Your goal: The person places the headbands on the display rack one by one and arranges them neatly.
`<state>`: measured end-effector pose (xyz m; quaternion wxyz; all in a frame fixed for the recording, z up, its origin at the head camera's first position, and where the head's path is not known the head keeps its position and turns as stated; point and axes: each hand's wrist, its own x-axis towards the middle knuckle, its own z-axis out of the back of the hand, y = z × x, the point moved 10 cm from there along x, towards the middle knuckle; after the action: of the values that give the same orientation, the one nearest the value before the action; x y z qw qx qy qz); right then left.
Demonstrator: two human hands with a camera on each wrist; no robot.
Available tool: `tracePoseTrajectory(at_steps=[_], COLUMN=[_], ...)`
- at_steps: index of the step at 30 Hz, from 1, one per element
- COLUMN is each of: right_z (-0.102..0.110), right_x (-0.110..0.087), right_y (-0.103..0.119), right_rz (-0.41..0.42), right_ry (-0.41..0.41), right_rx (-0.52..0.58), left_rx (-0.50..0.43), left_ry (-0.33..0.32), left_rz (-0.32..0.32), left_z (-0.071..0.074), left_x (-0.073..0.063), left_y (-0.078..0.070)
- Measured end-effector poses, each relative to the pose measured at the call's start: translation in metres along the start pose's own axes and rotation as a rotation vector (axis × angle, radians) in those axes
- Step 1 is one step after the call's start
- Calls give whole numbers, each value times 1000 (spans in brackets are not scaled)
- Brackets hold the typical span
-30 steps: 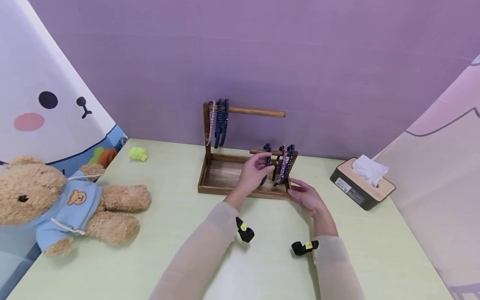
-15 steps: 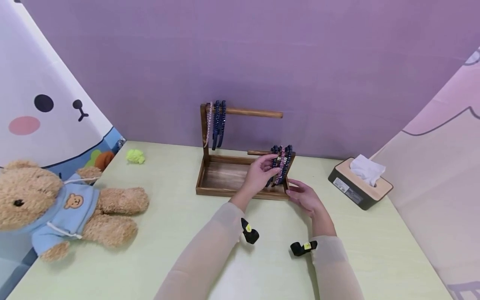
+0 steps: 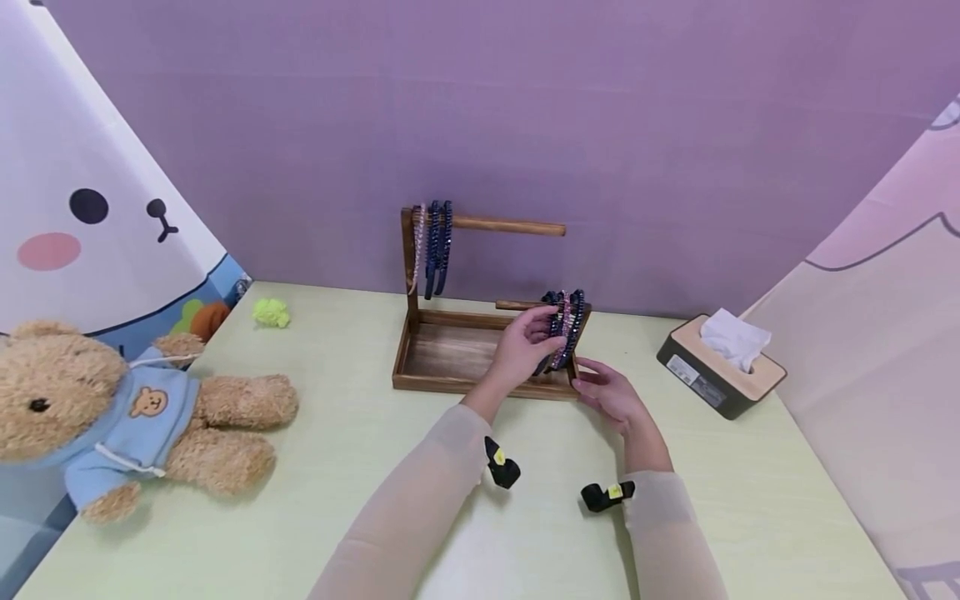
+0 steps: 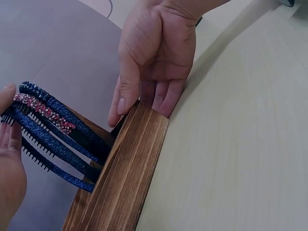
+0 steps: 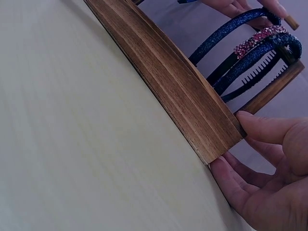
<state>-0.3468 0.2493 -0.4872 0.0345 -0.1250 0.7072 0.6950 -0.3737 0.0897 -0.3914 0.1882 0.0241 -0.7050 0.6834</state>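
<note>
My left hand (image 3: 516, 348) pinches the front dark blue glitter headband (image 4: 48, 140) at its top, on the lower bar (image 3: 512, 305) of a wooden display stand (image 3: 431, 384). Close against it hang a pink-jewelled headband (image 5: 257, 42) and another dark blue headband (image 5: 223, 34). Comb teeth show along their inner sides. My right hand (image 3: 609, 393) grips the stand's front right corner, thumb on top and fingers at the end, as the right wrist view shows. On the upper bar (image 3: 510, 225) hang a pale pink headband (image 3: 417, 250) and two dark blue headbands (image 3: 444, 250) at its left end.
A teddy bear (image 3: 161, 408) in a blue hoodie lies on the left of the pale table (image 3: 555, 533). A small yellow-green crumpled thing (image 3: 272, 313) sits at the back left. To the right stands a tissue box (image 3: 720, 367). A purple backdrop (image 3: 660, 167) rises behind.
My left hand has slid the front blue headband right along the lower bar, up to the others. My right hand stays on the stand's corner. The head view has shifted slightly.
</note>
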Motion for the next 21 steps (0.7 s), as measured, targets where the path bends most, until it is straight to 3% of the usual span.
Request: tracePoseTrajectory(at_steps=[7, 11, 14, 18, 21], right_z=[6, 13, 22, 29, 31], right_x=[-2, -5, -10, -16, -18], right_y=[3, 12, 30, 58, 72], right_rz=[9, 62, 150, 276, 337], right_ry=[-24, -94, -181, -269, -276], right_rx=[-31, -181, -433, -762, -924], left_rx=[-17, 81, 241, 454, 609], left_ry=[7, 14, 3, -66, -119], left_rz=[8, -40, -76, -78, -44], left_z=[-1, 16, 48, 113, 158], left_x=[-3, -15, -30, -49, -58], left_y=[3, -3, -10, -22, -26])
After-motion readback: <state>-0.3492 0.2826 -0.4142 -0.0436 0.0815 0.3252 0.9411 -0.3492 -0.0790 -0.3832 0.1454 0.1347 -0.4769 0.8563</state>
